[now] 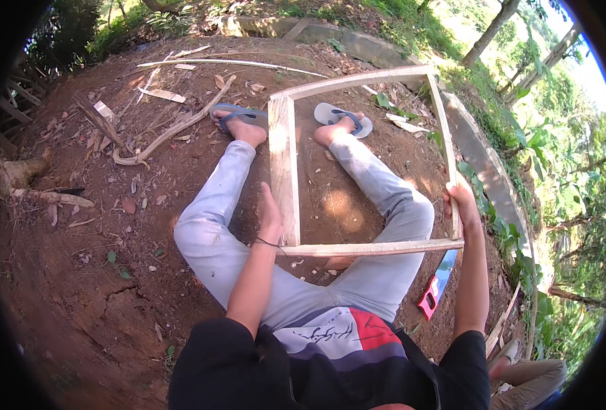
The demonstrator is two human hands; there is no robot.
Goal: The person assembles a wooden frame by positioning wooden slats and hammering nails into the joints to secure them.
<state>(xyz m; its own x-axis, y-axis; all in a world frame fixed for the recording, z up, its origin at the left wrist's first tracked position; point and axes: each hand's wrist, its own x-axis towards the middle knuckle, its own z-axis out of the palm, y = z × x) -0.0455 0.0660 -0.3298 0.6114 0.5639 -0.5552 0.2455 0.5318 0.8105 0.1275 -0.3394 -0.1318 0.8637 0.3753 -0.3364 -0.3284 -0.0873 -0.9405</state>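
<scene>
A four-sided frame of pale wood (284, 167) stands over my lap, between and above my legs. Its left piece is wider than the other strips. My left hand (270, 213) lies against the outer face of that wide piece, with the fingers stretched out and pressed flat. My right hand (461, 201) is closed around the right-hand strip, near its lower corner. Beside my right forearm a handsaw (439, 281) with a red handle and a blue blade lies on the ground. The frame's near strip crosses just above my thighs.
Wood offcuts (163, 94), a bent branch (173, 130) and dry leaves are strewn over the brown soil. A low concrete edging (364, 46) curves along the back and right, with plants beyond it. Another person's leg (532, 379) shows at the lower right.
</scene>
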